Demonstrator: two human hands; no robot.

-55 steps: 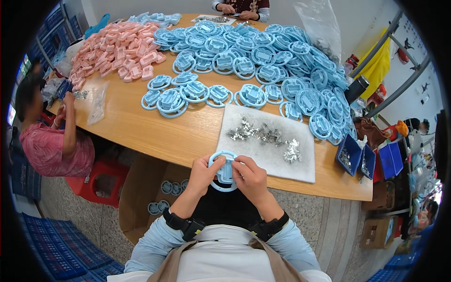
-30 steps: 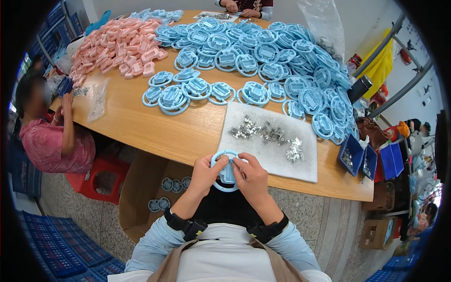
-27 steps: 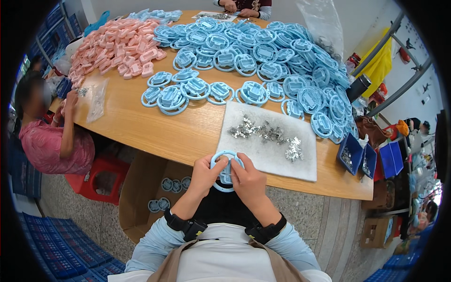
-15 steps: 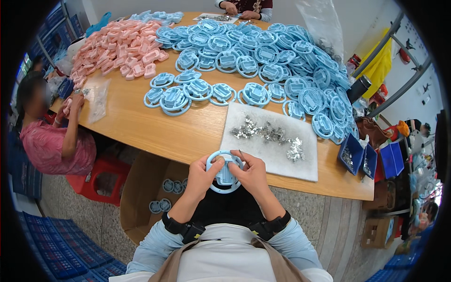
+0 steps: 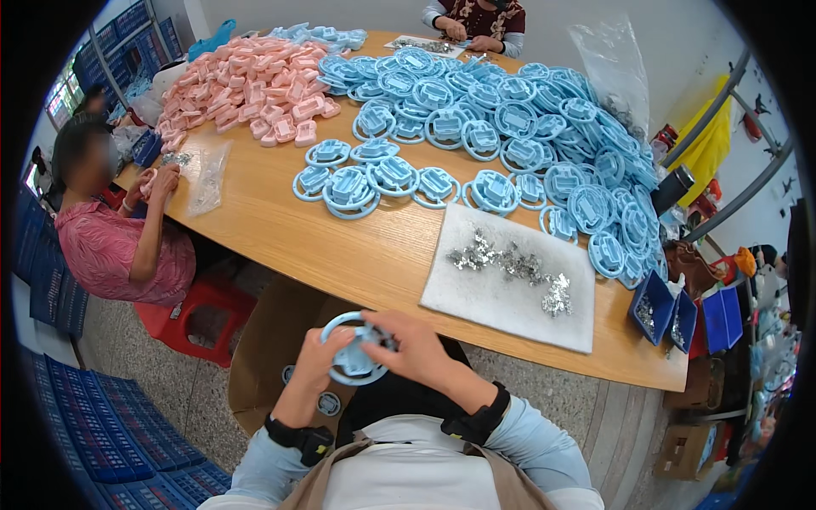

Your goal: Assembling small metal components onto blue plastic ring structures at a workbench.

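Observation:
Over the table's near edge, I hold a light blue plastic ring-shaped part (image 5: 355,367) that looks like a toy steering wheel. My left hand (image 5: 316,361) grips its left side, thumb over the face. Across its right rim lies my right hand (image 5: 415,347), closed on it, with a small dark silvery spot by the fingers that I cannot make out. Beyond the hands, a white foam pad (image 5: 518,314) carries small shiny metal pieces (image 5: 510,262) in loose heaps. Several matching blue parts (image 5: 395,174) lie behind the pad and to its left.
A large pile of blue parts (image 5: 518,119) and a heap of pink plastic pieces (image 5: 255,85) cover the far table. Blue bins (image 5: 651,306) hang at the right edge. Below stands a cardboard box (image 5: 263,340) with blue parts. Co-workers sit left (image 5: 127,246) and opposite (image 5: 484,21).
My hands and the blue part have moved left and down, nearer the box. The part has turned, and my right hand now reaches across its rim. The whole view has shifted slightly.

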